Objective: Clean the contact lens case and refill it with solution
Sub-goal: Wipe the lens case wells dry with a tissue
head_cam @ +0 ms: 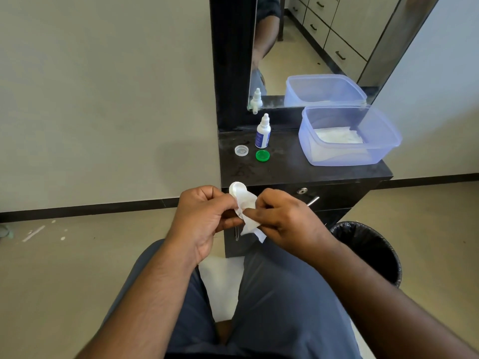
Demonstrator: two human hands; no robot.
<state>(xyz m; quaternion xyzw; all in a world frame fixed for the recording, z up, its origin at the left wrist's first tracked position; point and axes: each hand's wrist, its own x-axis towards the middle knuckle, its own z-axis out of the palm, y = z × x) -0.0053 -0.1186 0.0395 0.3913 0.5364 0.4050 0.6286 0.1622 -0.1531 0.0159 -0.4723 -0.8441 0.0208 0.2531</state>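
Note:
My left hand (204,216) grips the white contact lens case (237,189), whose one round well shows above my fingers, in front of the dark dresser's edge. My right hand (287,216) pinches a white tissue (248,224) pressed against the case's other end, which the tissue hides. On the dresser top (298,167) lie two loose caps, a clear one (241,150) and a green one (262,155). The white solution bottle (263,132) stands upright just behind them with its cap on.
A pale blue plastic tub (383,149) with white tissues inside sits on the right of the dresser, below a mirror (324,47). A bin with a black liner (373,244) stands on the floor at my right. My knees are below my hands.

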